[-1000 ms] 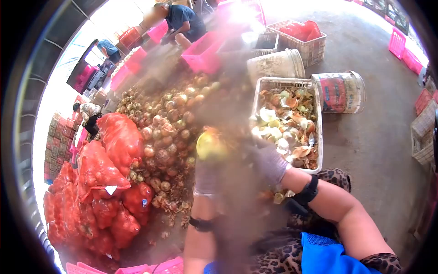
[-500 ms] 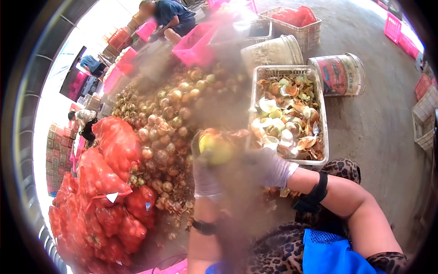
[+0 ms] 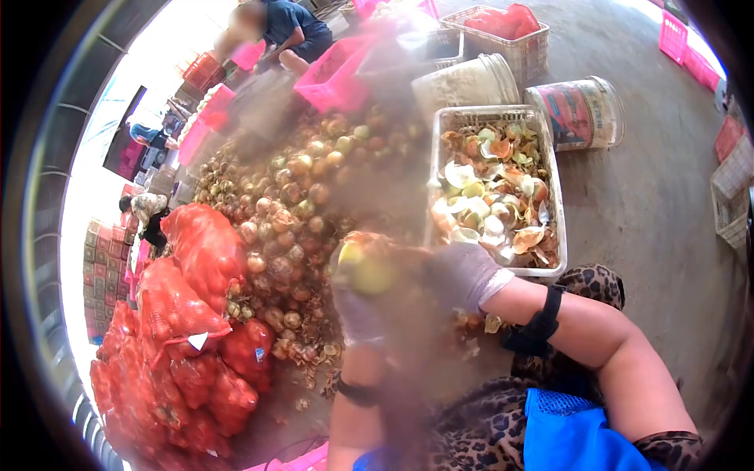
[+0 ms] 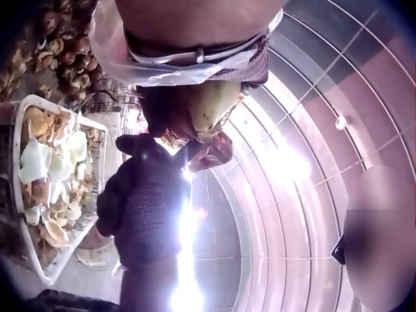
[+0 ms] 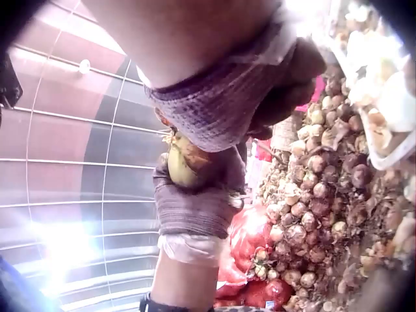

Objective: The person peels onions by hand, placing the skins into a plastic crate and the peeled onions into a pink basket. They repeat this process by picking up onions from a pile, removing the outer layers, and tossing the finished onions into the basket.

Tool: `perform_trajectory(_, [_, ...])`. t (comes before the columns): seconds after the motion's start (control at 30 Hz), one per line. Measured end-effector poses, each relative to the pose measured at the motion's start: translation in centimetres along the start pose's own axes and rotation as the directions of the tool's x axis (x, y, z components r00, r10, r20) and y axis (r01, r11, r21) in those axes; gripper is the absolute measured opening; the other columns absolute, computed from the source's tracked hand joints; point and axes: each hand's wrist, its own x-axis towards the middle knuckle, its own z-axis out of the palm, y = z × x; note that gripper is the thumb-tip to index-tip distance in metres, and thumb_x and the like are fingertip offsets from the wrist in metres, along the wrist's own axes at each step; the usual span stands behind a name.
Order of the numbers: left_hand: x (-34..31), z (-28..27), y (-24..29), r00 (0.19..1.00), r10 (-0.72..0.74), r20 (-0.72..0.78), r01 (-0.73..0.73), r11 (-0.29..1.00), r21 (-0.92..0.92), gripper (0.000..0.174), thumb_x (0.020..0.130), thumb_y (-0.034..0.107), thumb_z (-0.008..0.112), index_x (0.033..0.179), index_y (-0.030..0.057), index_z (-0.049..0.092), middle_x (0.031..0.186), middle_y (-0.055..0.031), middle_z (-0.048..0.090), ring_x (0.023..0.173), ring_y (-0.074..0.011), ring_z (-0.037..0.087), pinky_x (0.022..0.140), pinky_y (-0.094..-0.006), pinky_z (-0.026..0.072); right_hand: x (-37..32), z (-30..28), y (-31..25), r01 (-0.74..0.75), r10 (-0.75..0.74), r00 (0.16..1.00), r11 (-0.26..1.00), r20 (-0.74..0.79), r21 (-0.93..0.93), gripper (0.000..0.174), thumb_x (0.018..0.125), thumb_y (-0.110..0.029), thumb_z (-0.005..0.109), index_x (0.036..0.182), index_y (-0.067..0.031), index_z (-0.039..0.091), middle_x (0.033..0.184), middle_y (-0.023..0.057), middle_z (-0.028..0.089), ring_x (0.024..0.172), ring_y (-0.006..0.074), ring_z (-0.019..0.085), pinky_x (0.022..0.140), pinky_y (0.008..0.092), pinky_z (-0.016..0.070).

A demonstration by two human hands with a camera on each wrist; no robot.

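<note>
My gloved left hand [image 3: 357,310] grips an onion [image 3: 369,271] with bared yellow-green flesh and brown skin around it. My gloved right hand [image 3: 469,276] is up against the onion from the other side, its fingertips blurred in the head view. In the right wrist view the onion [image 5: 185,166] sits in the left hand [image 5: 195,211], and the right hand [image 5: 218,107] has curled fingers over it. A loose flap of onion skin [image 4: 214,153] shows by the right hand's fingertips in the left wrist view. The exact hold of those fingertips is hidden.
A white crate [image 3: 559,212] of onion peels stands in front to the right, with tipped buckets [image 3: 577,114] behind it. Unpeeled onions [image 3: 287,212] are heaped ahead. Red mesh sacks [image 3: 181,314] are stacked at left. A pink crate [image 3: 334,74] and a seated person [image 3: 294,31] are farther back.
The head view has shifted slightly. Both hands stay together at the onion, which has turned a little in the left hand; the right hand has moved slightly.
</note>
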Motion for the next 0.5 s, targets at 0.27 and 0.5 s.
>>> perform_trajectory(0.27, [-0.8, 0.7, -0.1, 0.959, -0.267, 0.093, 0.282, 0.898, -0.337, 0.056, 0.076, 0.032, 0.061, 0.127, 0.0116, 0.047, 0.116, -0.0104, 0.053, 0.100, -0.0258, 0.057, 0.079, -0.0410, 0.0563, -0.2, -0.7, 0.9, -0.021, 0.022, 0.999, 1.000, -0.047, 0.009, 0.023, 0.080, -0.021, 0.063, 0.089, 0.0006, 0.066, 0.070, 0.0152, 0.067, 0.068, 0.0300, 0.069, 0.058, 0.0368, 0.0546])
perform_trajectory(0.5, [-0.1, -0.1, -1.4, 0.940, 0.322, 0.115, -0.338, 0.824, 0.454, 0.049, 0.078, 0.023, 0.060, 0.122, 0.0066, 0.048, 0.110, -0.0097, 0.054, 0.099, -0.0240, 0.058, 0.084, -0.0399, 0.0541, 1.4, 6.8, 2.3, 0.002, -0.007, 0.999, 0.991, 0.034, 0.131, 0.025, 0.082, -0.025, 0.060, 0.097, -0.0075, 0.071, 0.088, 0.0158, 0.069, 0.085, 0.0279, 0.068, 0.074, 0.0408, 0.0530])
